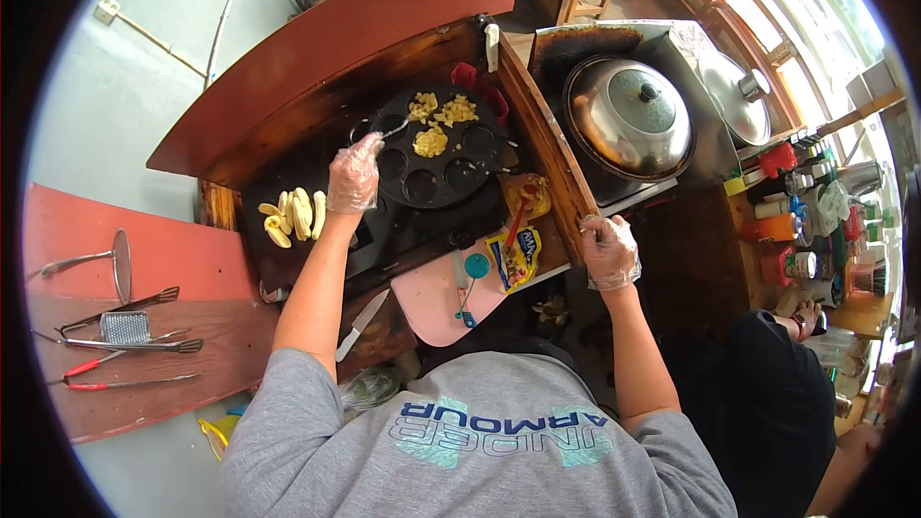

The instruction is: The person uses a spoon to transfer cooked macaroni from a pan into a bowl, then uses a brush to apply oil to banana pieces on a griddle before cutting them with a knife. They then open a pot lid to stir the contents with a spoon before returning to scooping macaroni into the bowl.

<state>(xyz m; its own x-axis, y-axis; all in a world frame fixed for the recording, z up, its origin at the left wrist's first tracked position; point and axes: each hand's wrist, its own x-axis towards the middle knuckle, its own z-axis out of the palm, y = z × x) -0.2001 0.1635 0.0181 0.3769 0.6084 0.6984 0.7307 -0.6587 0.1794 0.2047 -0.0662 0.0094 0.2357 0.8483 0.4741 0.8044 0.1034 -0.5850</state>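
Note:
My left hand [354, 176], in a clear plastic glove, is closed around the handle of a thin metal utensil [394, 129]. Its far end reaches the yellow chopped food in a round black pan [443, 194] with several round wells. Chopped food [430, 142] sits in three of the wells, and the others show dark bottoms. To the left of this hand, peeled bananas [299, 213] lie on the black surface. My right hand [610, 249], gloved too, has its fingers curled over the near end of a wooden side panel [552, 153].
A pink cutting board [436, 299] holds a teal round tool [477, 266] beside a yellow packet [518, 257]. A knife [363, 324] lies left of it. Right of the panel stands a lidded wok [628, 120]. Tongs [125, 384] rest on the left ledge. Another person's leg [777, 403] is at lower right.

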